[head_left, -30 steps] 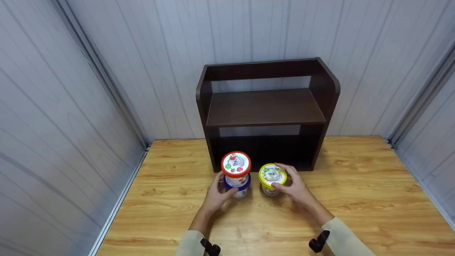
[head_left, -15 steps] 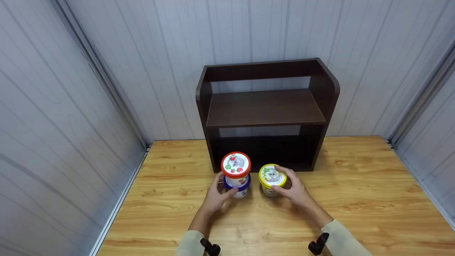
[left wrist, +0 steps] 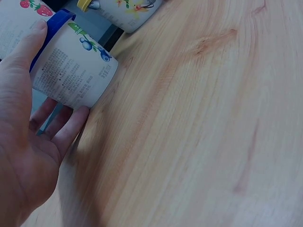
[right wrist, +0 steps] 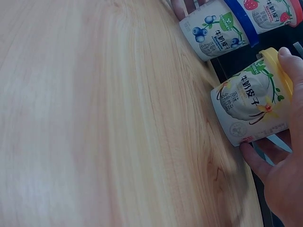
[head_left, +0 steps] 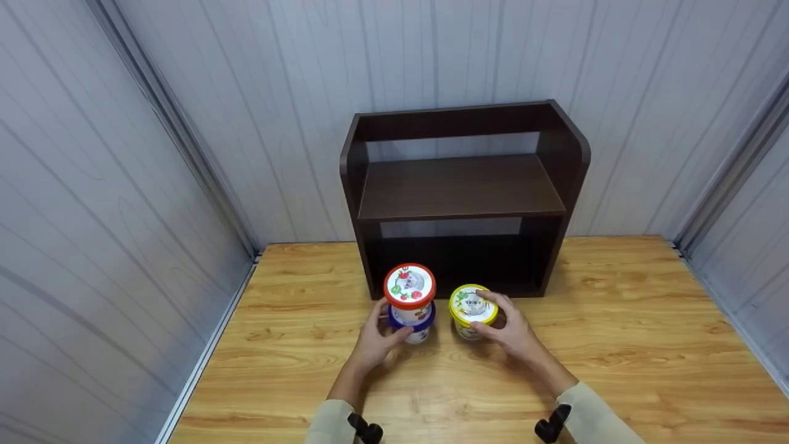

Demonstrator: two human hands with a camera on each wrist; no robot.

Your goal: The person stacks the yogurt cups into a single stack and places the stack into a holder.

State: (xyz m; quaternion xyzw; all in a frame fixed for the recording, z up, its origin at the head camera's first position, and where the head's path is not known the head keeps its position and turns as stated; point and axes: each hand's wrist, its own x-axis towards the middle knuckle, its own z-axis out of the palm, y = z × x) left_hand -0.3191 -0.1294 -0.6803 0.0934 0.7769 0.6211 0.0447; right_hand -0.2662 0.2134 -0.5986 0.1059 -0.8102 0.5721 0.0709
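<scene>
A red-lidded yogurt cup [head_left: 409,286] with strawberry pictures is stacked on a blue-lidded yogurt cup [left wrist: 75,66] with blueberries. My left hand [head_left: 373,339] holds the blue-lidded cup from the left, thumb at its lid rim and fingers around the far side. To the right, a yellow-lidded yogurt cup [right wrist: 251,101] with a vanilla flower stands upright on the table. Around its right side curls my right hand [head_left: 513,330], the thumb at the yellow lid. A small gap separates the two front cups. In the head view, the stacked cup hides part of the blue lid.
Just behind the cups stands a dark brown two-tier shelf [head_left: 462,185] against the panelled back wall [head_left: 296,123]. The wooden table [head_left: 277,345] extends to both sides, with a grey panel wall [head_left: 111,216] along the left.
The right index finger has shifted slightly on the yellow lid. The left hand and all the cups look unmoved.
</scene>
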